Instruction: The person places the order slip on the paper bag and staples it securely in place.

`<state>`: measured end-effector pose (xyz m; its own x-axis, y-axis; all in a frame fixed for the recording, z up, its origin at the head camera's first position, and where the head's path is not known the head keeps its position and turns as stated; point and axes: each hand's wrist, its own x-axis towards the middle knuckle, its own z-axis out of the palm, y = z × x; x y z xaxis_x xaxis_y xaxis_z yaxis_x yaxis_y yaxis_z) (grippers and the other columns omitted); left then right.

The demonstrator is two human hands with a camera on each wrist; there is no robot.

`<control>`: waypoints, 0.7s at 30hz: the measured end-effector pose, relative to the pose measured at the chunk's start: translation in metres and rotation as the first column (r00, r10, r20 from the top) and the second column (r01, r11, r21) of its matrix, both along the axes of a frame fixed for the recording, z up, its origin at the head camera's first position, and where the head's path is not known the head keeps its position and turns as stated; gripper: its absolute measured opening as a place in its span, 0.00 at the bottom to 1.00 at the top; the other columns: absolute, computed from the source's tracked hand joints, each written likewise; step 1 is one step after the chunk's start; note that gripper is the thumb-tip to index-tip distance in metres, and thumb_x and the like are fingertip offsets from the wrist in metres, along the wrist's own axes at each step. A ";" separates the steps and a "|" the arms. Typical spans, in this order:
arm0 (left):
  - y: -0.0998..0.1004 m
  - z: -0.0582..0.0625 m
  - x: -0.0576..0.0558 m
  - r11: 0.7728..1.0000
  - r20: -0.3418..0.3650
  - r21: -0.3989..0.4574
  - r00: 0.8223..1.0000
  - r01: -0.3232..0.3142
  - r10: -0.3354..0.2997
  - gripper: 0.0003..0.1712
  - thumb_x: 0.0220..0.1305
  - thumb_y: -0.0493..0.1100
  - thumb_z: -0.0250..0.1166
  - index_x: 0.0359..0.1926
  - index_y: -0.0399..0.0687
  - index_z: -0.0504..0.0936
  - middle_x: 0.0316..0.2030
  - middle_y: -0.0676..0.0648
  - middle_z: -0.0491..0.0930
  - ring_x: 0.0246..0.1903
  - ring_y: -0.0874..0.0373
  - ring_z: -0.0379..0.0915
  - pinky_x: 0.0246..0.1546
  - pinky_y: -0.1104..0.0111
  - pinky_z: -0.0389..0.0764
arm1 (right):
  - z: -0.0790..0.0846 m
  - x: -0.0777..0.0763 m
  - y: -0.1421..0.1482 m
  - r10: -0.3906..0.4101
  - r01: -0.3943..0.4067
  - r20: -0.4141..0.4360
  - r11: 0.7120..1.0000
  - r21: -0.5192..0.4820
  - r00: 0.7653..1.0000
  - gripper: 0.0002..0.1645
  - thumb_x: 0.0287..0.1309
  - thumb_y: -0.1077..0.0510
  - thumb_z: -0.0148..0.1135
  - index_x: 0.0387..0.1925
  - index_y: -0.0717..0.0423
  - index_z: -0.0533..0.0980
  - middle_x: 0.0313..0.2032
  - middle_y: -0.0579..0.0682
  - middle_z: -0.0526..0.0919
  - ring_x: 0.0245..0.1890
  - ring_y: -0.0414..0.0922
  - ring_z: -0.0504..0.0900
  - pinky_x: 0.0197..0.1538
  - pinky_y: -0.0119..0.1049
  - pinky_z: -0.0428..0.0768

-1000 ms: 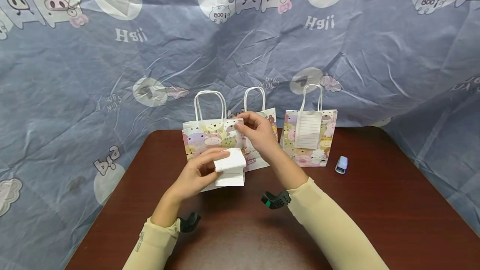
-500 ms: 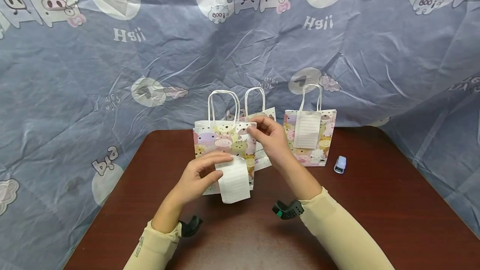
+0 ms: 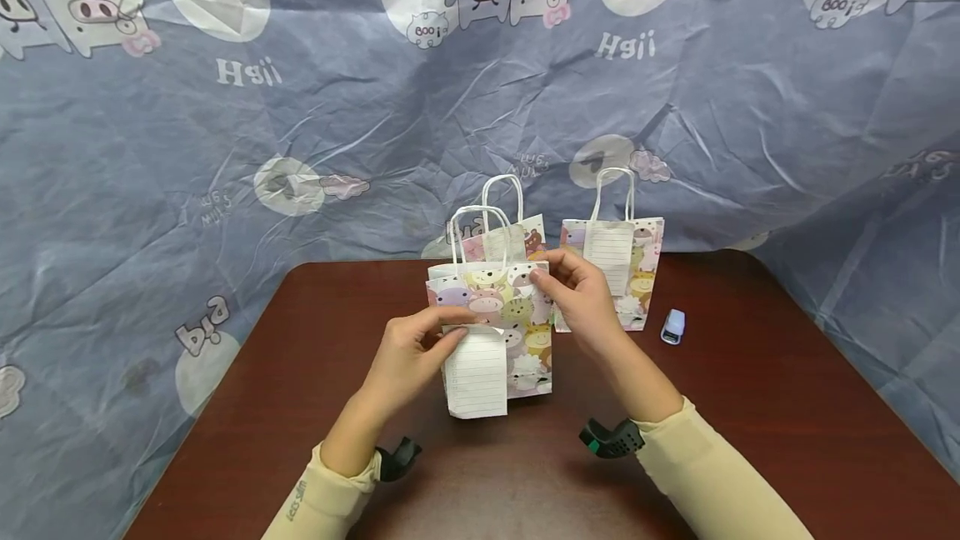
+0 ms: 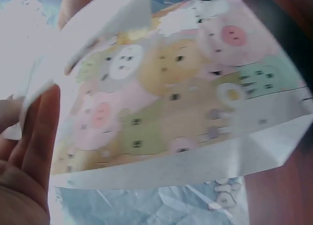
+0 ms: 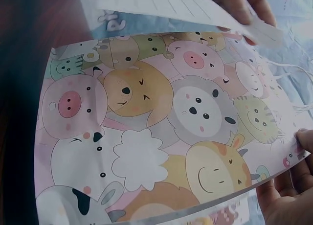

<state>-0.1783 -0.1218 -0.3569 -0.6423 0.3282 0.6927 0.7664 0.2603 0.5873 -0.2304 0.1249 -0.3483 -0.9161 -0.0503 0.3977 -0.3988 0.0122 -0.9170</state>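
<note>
A paper gift bag (image 3: 528, 357) printed with cartoon animals stands near the middle of the table, its white twisted handles up. My right hand (image 3: 581, 298) pinches the bag's upper right edge between thumb and fingers. With my left hand (image 3: 408, 357) I pinch the top of a lined sheet of paper (image 3: 477, 377), which hangs in front of the bag's left part. In the right wrist view the sheet (image 5: 161, 5) is apart from the printed face (image 5: 195, 112). The left wrist view is partly washed out by glare.
Behind the held bag stands another gift bag (image 3: 534, 233) with lined paper on it. To the right is a third bag (image 3: 643, 282), also bearing a lined sheet (image 3: 609, 252). A small light-purple stapler (image 3: 672, 327) lies farther right on the dark table (image 3: 750, 407).
The held bag has moved right and nearer, along with both hands. The lined sheet, folded over at first, now hangs down flat in front of the bag.
</note>
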 end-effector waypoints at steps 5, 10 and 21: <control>0.019 0.010 -0.003 0.996 -0.015 0.060 0.998 -0.067 0.068 0.08 0.58 0.29 0.70 0.38 0.42 0.88 0.34 0.45 0.90 0.26 0.63 0.80 0.25 0.75 0.79 | -0.004 0.003 0.013 -0.030 0.030 -0.003 0.999 0.026 1.000 0.13 0.65 0.62 0.64 0.48 0.67 0.77 0.31 0.38 0.80 0.32 0.35 0.74 0.36 0.27 0.74; 0.038 0.017 -0.010 0.990 -0.050 0.087 0.992 -0.114 0.118 0.05 0.57 0.32 0.72 0.36 0.43 0.88 0.31 0.46 0.90 0.19 0.67 0.71 0.20 0.76 0.71 | -0.004 0.005 0.022 -0.061 0.061 -0.024 0.998 0.013 0.998 0.13 0.65 0.62 0.64 0.48 0.67 0.77 0.32 0.38 0.82 0.32 0.34 0.75 0.36 0.27 0.74; 0.069 0.021 -0.028 0.941 -0.271 0.034 0.904 -0.336 0.332 0.04 0.52 0.44 0.78 0.29 0.53 0.90 0.45 0.53 0.83 0.43 0.55 0.71 0.47 0.59 0.67 | -0.011 0.006 0.039 -0.122 0.122 -0.009 0.992 0.000 0.992 0.09 0.64 0.64 0.64 0.45 0.63 0.79 0.30 0.37 0.81 0.30 0.34 0.75 0.33 0.26 0.74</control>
